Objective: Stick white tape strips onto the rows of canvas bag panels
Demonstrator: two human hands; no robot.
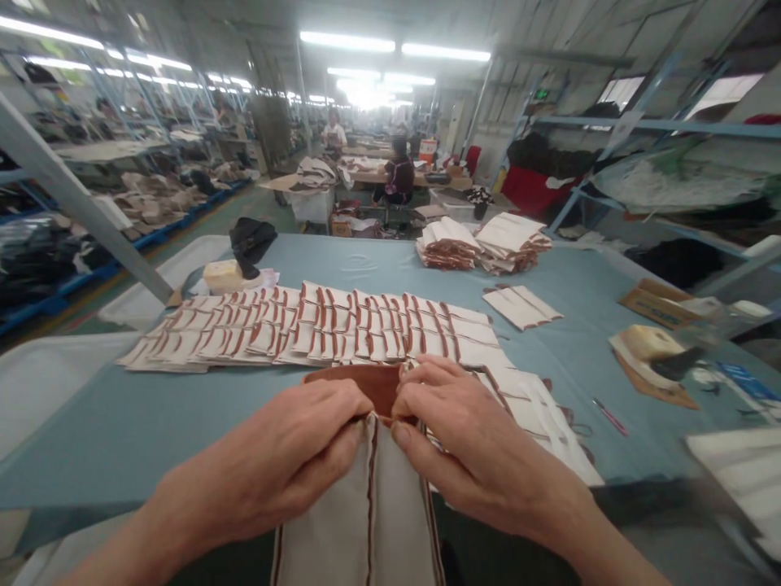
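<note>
At the front of the blue table (122, 423), before the rows of trimmed pieces (317, 325), a floppy, light-looking canvas panel (342, 521) is pinched by the left hand (286, 456) and right hand (464, 431) at its stiffer-looking brown band (372, 382), probably the best grab spot.

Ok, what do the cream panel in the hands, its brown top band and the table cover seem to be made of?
Cream panel: probably woven canvas, with a matte finish; it bends softly where it is gripped.
Brown band: smooth with a slight sheen, maybe leather or an imitation; cannot tell which.
Table cover: a matte blue-grey sheet with faint ripples, possibly felt or vinyl.
</note>
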